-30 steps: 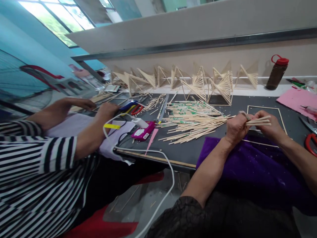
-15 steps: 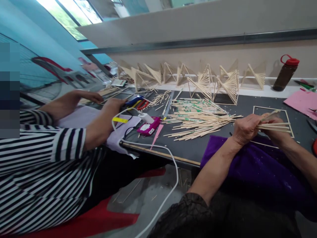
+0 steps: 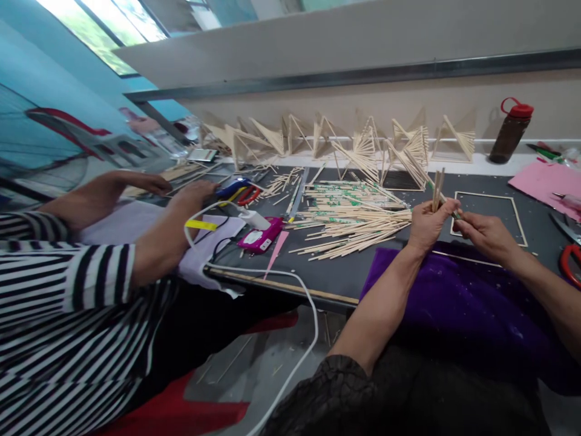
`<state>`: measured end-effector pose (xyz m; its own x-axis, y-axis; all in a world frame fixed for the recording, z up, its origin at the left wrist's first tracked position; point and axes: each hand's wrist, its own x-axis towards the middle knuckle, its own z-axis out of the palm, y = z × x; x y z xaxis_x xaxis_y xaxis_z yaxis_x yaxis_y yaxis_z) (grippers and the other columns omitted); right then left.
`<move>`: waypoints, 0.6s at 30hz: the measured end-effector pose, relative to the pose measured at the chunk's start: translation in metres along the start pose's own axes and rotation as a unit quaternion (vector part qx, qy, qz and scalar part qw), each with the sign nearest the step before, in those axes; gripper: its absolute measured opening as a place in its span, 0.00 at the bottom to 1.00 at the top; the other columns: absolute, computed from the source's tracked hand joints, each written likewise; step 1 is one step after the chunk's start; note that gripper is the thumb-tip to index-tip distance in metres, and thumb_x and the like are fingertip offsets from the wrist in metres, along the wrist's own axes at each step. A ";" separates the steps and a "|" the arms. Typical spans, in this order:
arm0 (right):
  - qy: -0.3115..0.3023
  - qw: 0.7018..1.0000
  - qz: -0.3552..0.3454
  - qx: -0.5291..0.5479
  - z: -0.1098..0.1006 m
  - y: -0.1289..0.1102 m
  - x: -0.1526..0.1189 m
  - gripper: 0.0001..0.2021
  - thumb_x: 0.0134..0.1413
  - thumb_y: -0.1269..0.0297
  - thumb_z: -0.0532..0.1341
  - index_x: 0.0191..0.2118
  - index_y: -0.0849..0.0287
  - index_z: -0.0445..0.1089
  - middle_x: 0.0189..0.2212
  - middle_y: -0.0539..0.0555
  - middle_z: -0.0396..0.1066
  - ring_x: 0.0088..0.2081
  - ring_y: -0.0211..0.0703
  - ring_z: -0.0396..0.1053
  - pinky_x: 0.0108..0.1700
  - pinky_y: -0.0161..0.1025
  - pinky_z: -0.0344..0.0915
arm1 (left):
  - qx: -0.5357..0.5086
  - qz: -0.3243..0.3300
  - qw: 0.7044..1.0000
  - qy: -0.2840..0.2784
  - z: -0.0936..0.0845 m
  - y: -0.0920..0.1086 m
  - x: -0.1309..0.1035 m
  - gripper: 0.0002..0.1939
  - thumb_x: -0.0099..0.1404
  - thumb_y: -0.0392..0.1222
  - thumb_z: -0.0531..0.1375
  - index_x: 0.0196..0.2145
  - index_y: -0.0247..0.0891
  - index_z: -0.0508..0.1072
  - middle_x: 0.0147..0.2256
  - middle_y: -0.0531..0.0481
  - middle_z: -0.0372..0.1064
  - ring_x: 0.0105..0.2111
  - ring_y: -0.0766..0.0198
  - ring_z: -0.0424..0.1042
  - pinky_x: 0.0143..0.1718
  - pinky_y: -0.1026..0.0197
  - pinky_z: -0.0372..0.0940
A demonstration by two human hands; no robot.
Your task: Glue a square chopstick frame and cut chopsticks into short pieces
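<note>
My left hand (image 3: 425,225) is closed around a small bunch of thin wooden sticks (image 3: 438,189), which point upward from the fist. Close beside it, my right hand (image 3: 489,235) pinches the end of a stick with green-and-white marking (image 3: 457,214) that runs between both hands. Behind the hands a rectangular frame of thin sticks (image 3: 518,219) lies flat on the dark table. Left of my hands spreads a pile of wooden sticks (image 3: 349,227), some with green-and-white printed wrapping. A purple cloth (image 3: 436,297) covers my lap and the table edge.
Several twisted stick structures (image 3: 411,154) line the wall. A red-capped bottle (image 3: 511,132), pink sheet (image 3: 538,184) and red-handled scissors (image 3: 571,261) are to the right. On the left, a co-worker in a striped sleeve (image 3: 100,275) sits near a magenta power box (image 3: 262,235) and white cable (image 3: 304,284).
The sticks in my left hand have swung from lying sideways to pointing up. My right hand has turned and now pinches the green-marked stick. The view has shifted slightly right.
</note>
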<state>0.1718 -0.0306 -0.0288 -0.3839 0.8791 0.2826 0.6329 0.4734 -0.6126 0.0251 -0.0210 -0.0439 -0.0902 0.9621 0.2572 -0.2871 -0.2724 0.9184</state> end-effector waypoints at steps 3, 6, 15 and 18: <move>-0.040 0.999 -0.008 -0.014 0.000 -0.001 0.000 0.15 0.57 0.55 0.50 0.26 0.55 0.69 0.19 0.50 0.67 0.22 0.41 0.64 0.28 0.37 0.56 | -0.059 -0.044 0.996 0.053 -0.008 0.006 0.006 0.15 0.55 0.51 0.65 0.35 0.37 0.77 0.28 0.53 0.75 0.14 0.78 0.53 0.15 0.69 0.50; -0.063 0.997 -0.019 -0.044 0.001 -0.001 -0.001 0.15 0.57 0.56 0.51 0.24 0.55 0.67 0.19 0.50 0.66 0.22 0.40 0.62 0.28 0.37 0.55 | -0.124 -0.050 0.986 0.101 -0.019 0.015 0.015 0.12 0.60 0.49 0.62 0.35 0.38 0.75 0.27 0.55 0.74 0.12 0.80 0.45 0.12 0.70 0.40; -0.007 0.999 -0.024 0.030 0.003 -0.008 -0.001 0.15 0.58 0.60 0.50 0.23 0.58 0.63 0.17 0.48 0.62 0.21 0.35 0.59 0.28 0.34 0.54 | -0.110 -0.094 0.989 -0.011 -0.002 0.010 0.003 0.18 0.55 0.53 0.66 0.32 0.35 0.73 0.27 0.52 0.74 0.12 0.81 0.44 0.11 0.71 0.38; 0.021 0.999 -0.023 0.043 0.005 -0.010 -0.001 0.16 0.58 0.60 0.49 0.22 0.58 0.61 0.17 0.48 0.62 0.21 0.34 0.59 0.29 0.34 0.54 | -0.088 -0.116 0.986 -0.082 0.003 0.008 -0.004 0.20 0.52 0.55 0.67 0.31 0.34 0.74 0.19 0.57 0.65 0.12 0.80 0.43 0.12 0.70 0.37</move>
<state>0.1630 -0.0365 -0.0270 -0.3816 0.8593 0.3407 0.5553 0.5078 -0.6587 0.0262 -0.0269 -0.0362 0.1486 0.9834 0.1038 -0.4433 -0.0276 0.8959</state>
